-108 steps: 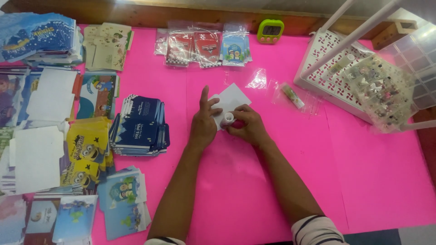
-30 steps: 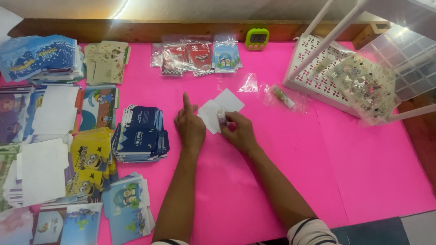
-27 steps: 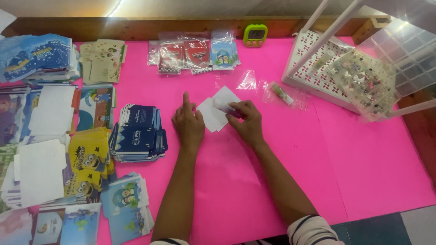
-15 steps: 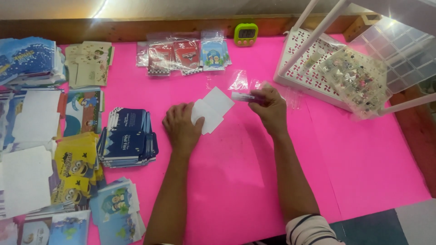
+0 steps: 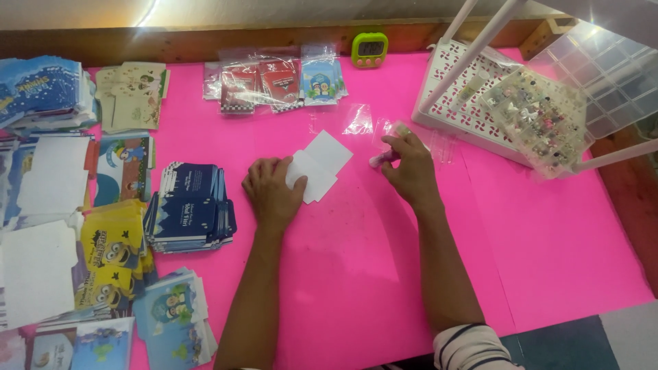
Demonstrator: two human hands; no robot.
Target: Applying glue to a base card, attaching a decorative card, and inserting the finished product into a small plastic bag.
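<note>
My left hand (image 5: 273, 192) lies flat on the pink table, its fingertips pressing the left edge of a white flat cardboard piece (image 5: 319, 164). My right hand (image 5: 410, 166) is to the right of the white piece, fingers closed around a small glue stick (image 5: 381, 158) with a pink end pointing left. Clear plastic wrappers (image 5: 362, 120) lie just beyond my right hand.
Stacks of printed flat boxes: dark blue (image 5: 190, 207), yellow (image 5: 113, 253), light blue (image 5: 173, 321), more at far left. Packets in clear bags (image 5: 274, 82) and a green timer (image 5: 369, 49) sit at the back. A white perforated basket (image 5: 458, 96) and clear compartment box (image 5: 548, 116) stand right.
My right hand left the white piece and moved right toward the plastic wrappers, holding the glue stick. My left hand stayed on the white piece.
</note>
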